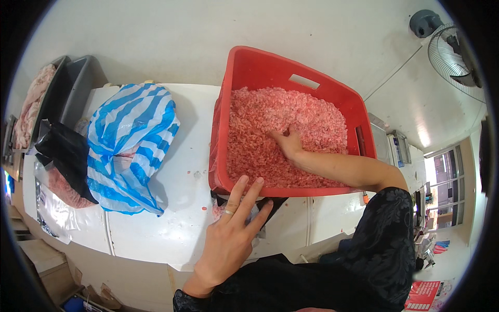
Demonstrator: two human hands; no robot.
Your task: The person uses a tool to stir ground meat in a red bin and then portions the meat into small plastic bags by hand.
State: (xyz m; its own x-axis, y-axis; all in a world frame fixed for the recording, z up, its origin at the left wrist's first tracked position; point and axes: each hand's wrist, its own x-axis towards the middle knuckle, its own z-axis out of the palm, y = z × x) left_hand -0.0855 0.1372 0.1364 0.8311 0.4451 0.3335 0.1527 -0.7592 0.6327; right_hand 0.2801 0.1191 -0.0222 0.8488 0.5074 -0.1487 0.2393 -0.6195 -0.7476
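Observation:
A red plastic crate (291, 65) stands on the table, holding a large mass of pink minced meat (291, 106). My right hand (289, 144) reaches over the near rim into the mince. Its thumb sticks out away from the palm, and the other fingers are partly sunk in the meat. In front of the crate's near left corner is my left hand (234, 229), with a ring on one finger. Its fingers are stretched and apart, the tips by the rim, with nothing held. Behind those fingers, a clear and black plastic bag (275, 205) shows in part below the crate.
A blue-and-white striped bag (132, 140) sits left on the white table (195, 119). Beside it lie a black bag (60, 148) and bagged mince (65, 184). Grey tubs (78, 83), one with pale meat (36, 104), stand far left. A fan (452, 57) is upper right.

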